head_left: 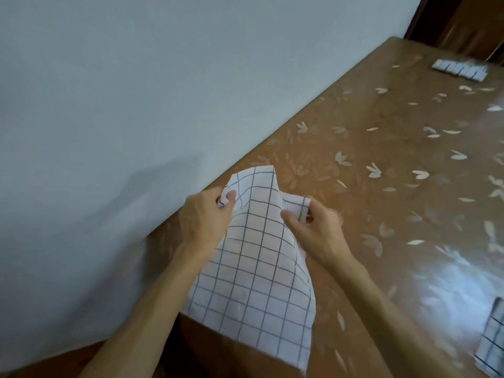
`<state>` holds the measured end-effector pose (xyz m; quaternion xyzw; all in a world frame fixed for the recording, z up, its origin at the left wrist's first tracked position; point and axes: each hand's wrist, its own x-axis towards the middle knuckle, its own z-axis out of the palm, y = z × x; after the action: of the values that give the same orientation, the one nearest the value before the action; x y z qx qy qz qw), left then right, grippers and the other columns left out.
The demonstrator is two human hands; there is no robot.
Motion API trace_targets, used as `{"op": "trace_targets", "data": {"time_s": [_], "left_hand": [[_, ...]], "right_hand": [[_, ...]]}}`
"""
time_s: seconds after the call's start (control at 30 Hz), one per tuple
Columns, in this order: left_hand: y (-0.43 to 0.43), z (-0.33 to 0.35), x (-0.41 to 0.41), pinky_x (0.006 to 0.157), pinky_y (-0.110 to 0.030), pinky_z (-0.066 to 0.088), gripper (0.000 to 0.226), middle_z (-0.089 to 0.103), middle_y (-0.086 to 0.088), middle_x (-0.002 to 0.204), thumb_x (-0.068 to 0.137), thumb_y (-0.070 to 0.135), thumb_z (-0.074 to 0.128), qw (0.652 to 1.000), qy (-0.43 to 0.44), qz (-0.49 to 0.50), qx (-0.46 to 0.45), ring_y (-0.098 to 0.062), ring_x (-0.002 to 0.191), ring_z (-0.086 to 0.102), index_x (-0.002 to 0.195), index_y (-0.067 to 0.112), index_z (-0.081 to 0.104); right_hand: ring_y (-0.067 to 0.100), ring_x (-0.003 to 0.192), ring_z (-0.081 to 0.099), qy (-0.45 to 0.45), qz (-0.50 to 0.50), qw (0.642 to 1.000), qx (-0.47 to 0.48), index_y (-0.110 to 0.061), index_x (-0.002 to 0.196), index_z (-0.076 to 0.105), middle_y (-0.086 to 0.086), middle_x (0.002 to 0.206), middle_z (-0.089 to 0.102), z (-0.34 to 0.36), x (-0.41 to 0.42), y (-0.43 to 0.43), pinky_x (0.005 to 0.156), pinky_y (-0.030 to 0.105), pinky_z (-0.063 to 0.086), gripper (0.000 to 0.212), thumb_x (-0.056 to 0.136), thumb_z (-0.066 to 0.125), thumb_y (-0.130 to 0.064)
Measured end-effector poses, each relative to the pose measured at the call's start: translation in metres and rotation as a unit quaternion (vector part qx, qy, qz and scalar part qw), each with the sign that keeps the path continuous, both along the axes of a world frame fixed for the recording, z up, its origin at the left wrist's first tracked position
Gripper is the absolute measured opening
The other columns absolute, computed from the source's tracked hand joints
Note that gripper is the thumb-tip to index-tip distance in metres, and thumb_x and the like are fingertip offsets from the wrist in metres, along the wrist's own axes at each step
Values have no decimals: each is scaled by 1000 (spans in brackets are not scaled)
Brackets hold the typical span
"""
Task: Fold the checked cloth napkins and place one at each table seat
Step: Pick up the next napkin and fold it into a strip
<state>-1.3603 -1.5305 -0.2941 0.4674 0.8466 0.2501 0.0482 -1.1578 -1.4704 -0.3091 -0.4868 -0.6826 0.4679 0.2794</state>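
no readable text, labels, brands or numbers, checked napkins [253,268] and table [381,159] carry only patterns

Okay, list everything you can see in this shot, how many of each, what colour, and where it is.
held napkin: one, white with dark checks, unfolded, held up over the table's near end
far napkin: one, same checks, folded, on the table's far end
near napkin: one, same checks, on the table at the right edge of view, partly cut off
table: one, glossy brown with pale leaf pattern, along the wall
wall: one, pale grey-blue, left of the table
woodwork: dark brown, top right beyond the table; cannot tell what it is
hands: two, bare; left hand and right hand each pinch the held napkin near its top
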Motion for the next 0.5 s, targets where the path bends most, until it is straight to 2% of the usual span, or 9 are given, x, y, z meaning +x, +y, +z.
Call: {"op": "trace_targets", "data": {"time_s": [0.07,0.13,0.23,0.33,0.4,0.47,0.5], "left_hand": [[-22,37,18,45,-19,18,50,37,12,46,99,36,59,1000,12,-1,25,-8,40,35,55,24,37],[-47,67,34,45,-20,20,53,37,13,45,100,36,57,998,10,-9,55,-8,41,37,53,26,34],[-86,105,55,45,-19,23,51,41,11,44,99,38,57,993,-24,-15,111,-9,40,40,53,24,42],[-120,139,77,43,-16,28,48,45,8,44,99,42,56,984,-75,-21,162,-10,42,45,56,20,53],[-146,164,93,44,-25,37,48,50,4,46,99,46,55,971,-132,-41,193,-9,43,48,58,19,57],[-170,190,108,54,-39,51,51,61,-5,54,98,54,49,957,-195,-56,208,-19,51,60,63,21,64],[-180,201,113,62,-41,56,54,65,-5,59,98,59,44,951,-218,-57,210,-20,57,64,65,23,67]], "right_hand": [[3,76,63,52,8,998,21,-29,85,65,-8,82,69,33,-3,-24,66,14,50,10,92,70,-23],[4,72,62,93,23,994,49,-24,90,67,-5,81,70,62,-2,-49,65,15,50,4,93,69,-24],[2,65,57,135,47,984,102,-27,91,65,-11,76,67,101,3,-82,60,14,46,5,94,68,-25],[5,71,66,178,60,974,125,-24,98,66,-12,85,72,135,8,-111,61,17,50,6,94,69,-26],[3,77,70,205,83,966,131,-19,101,66,-12,89,73,156,12,-134,65,17,52,10,94,68,-26],[5,86,72,220,126,958,135,-14,105,64,-8,94,74,175,18,-153,76,21,54,20,94,66,-31],[6,94,72,220,152,953,140,-14,110,62,-7,99,73,182,21,-161,85,25,55,28,93,66,-35]]}}
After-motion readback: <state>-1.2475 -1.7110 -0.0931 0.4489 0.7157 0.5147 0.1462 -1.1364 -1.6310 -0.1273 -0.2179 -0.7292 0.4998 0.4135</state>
